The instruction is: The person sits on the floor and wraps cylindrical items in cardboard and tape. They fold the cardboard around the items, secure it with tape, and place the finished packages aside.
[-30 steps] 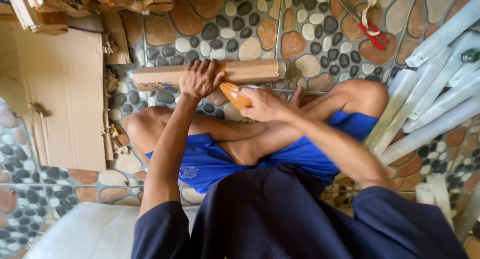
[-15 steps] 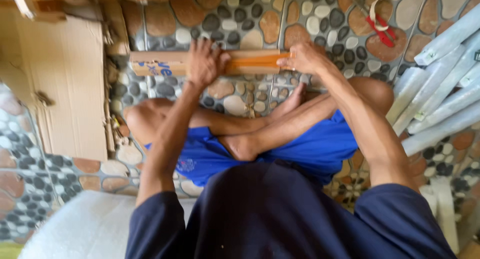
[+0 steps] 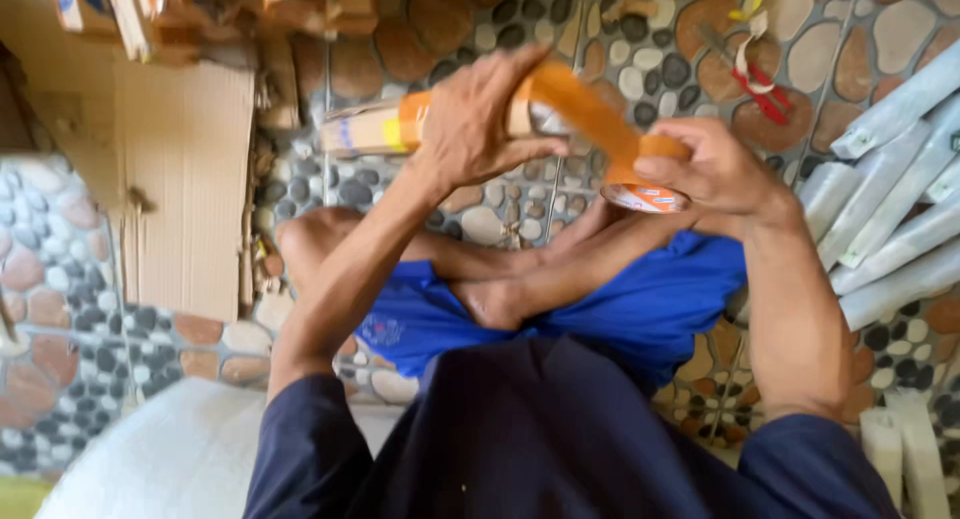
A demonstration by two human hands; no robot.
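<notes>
Head view, looking down on a person seated cross-legged on a pebble-pattern floor (image 3: pixel 420 194).

Left hand (image 3: pixel 478 119): fingers spread and pressed flat on a long cardboard carton (image 3: pixel 375 129), which lies across the upper centre of the frame above the knees. The hand bears on the carton without closing round it.

Right hand (image 3: pixel 700 169): clamped on a roll of brown packing tape (image 3: pixel 645 184), right of centre. A drawn strip of tape (image 3: pixel 585 109) runs up and to the left from the roll to the carton, meeting it under the left fingers.

Change: half a second ago both hands lay along the carton with the tape flat against it; now the right hand has lifted toward the lower right and the strip stands clear of the carton as a taut band. The carton sits lower and larger in the frame, so hands and head have moved closer together. By this evidence the taping is judged to be mid-course: one end of the strip anchored, fresh tape being paid out.

Surroundings: a flat sheet of corrugated cardboard (image 3: pixel 180 189) at left; white wrapped tubes (image 3: pixel 900 229) stacked along the right edge; red-handled scissors (image 3: pixel 755 84) on the floor at upper right, well apart from both hands; blue shorts (image 3: pixel 640 309) at centre.
</notes>
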